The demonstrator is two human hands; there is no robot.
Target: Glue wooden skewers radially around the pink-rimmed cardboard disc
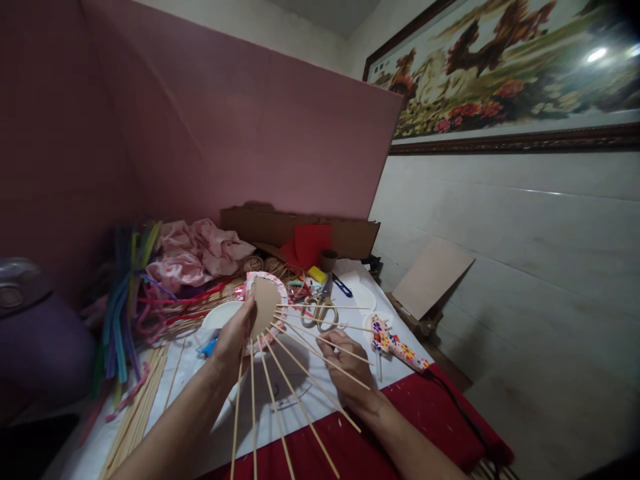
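Note:
My left hand (235,340) is closed on the left edge of a rounded cardboard piece (266,303), its rim wrapped in pink-and-white patterned fabric. Several thin wooden sticks (295,393) fan out from the lower and right side of the cardboard, towards me and to the right. My right hand (345,367) is below the right-hand sticks, its fingers curled in and pinching at one of them. Part of that grip is hidden behind the sticks. Gold-handled scissors (320,315) lie just beyond my right hand. A flower-patterned glue gun (395,345) rests to its right.
Colourful pipe cleaners (120,313), crumpled pink fabric (200,250) and loose wooden sticks (133,413) lie at the left. A blue utility knife (342,285), a yellow block (317,274) and red paper (313,245) are at the back. The glue gun's cord (457,403) crosses the red cloth (430,420).

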